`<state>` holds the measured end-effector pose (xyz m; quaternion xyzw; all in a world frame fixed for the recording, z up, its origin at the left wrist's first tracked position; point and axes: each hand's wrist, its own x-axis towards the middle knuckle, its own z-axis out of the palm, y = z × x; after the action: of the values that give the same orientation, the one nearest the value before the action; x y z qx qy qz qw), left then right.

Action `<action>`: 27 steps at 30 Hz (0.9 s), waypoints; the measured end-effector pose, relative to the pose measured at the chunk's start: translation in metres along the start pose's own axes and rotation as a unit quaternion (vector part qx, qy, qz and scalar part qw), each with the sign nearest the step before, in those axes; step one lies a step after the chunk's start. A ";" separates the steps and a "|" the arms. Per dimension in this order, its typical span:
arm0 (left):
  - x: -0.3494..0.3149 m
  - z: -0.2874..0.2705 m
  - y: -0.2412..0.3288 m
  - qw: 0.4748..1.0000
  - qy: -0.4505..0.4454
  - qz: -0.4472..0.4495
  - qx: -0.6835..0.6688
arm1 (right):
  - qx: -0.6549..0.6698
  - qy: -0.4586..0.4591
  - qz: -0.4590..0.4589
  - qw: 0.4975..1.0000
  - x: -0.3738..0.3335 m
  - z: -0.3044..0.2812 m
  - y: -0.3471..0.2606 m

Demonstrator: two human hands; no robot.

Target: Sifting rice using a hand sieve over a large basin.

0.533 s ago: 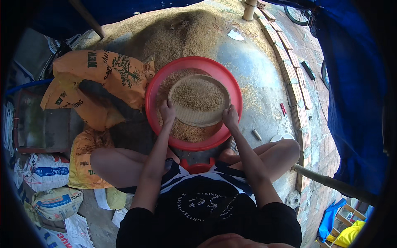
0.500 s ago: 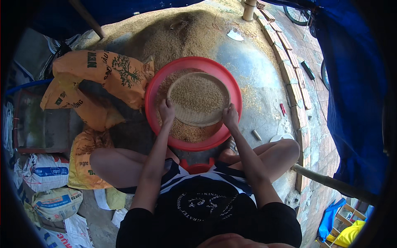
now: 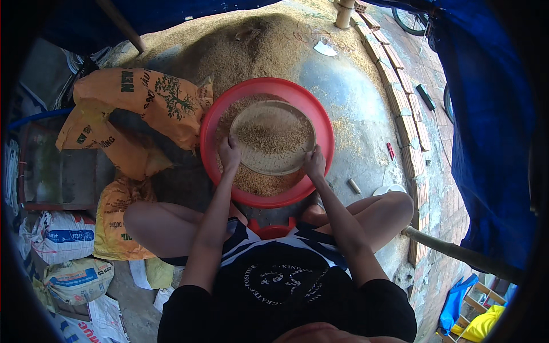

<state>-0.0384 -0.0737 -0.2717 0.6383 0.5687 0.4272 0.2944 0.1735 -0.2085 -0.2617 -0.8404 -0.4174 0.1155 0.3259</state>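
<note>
Between my two hands is a round woven sieve (image 3: 266, 164), its rim gripped on both sides. My left hand (image 3: 230, 154) closes on the left edge, and my right hand (image 3: 314, 163) on the right edge. Tan grain (image 3: 274, 136) lies loose in the sieve, gathered around its middle with bare mesh showing below. Underneath is a wide red plastic basin (image 3: 209, 134), with more grain (image 3: 260, 183) in it. Whether the sieve touches the basin, I cannot tell.
Orange sacks (image 3: 137, 103) lie left of the basin, with white sacks (image 3: 63, 237) nearer me. A grain heap (image 3: 251, 46) spreads beyond. A row of bricks (image 3: 406, 131) runs along the right, near a red-handled tool (image 3: 390, 150). A blue tarp (image 3: 492, 114) hangs at the far right.
The sieve and my right hand have shifted slightly left. Grain in the sieve has drawn into a smaller patch, leaving more mesh bare.
</note>
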 end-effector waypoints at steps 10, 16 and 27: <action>0.028 -0.040 0.097 0.983 0.042 0.067 -0.168 | 0.236 0.093 -0.037 0.966 0.012 -0.061 -0.070; -0.008 0.005 -0.004 1.000 -0.010 -0.001 -0.004 | 0.008 0.006 -0.015 1.000 0.006 -0.003 0.000; 0.023 -0.034 0.094 0.985 0.049 0.057 -0.158 | 0.231 0.105 -0.045 0.966 0.011 -0.060 -0.069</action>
<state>-0.0241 -0.0720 -0.1704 0.5937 0.4701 0.5584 0.3387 0.1653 -0.1968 -0.1704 -0.7298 -0.3802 0.1052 0.5583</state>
